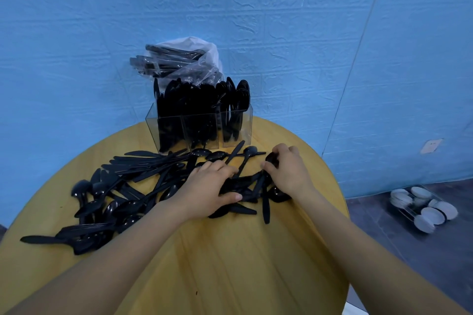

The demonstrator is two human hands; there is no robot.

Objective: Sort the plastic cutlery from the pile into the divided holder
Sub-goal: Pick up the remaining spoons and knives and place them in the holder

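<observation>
Two bare hands work a loose pile of glossy black plastic cutlery (pixel 128 192) spread across a round, yellow wood-grain worktop (pixel 230 263). The left hand (pixel 212 186) lies over a cluster of pieces at the worktop's centre, fingers curled and thumb clamped around them. The right hand (pixel 286 169), just beside it at 3 o'clock, pinches a black spoon (pixel 271 158) between thumb and fingers. At 12 o'clock stands a clear, three-compartment acrylic holder (pixel 199 125), packed with upright black cutlery. Behind it sits a crinkled transparent plastic bag (pixel 189 59) of more black pieces. The wall (pixel 307 33) is blue, textured like brick. At 4 o'clock, on the dark floor (pixel 409 250), a clear tray (pixel 414 215) holds pale round discs. No writing is legible.
</observation>
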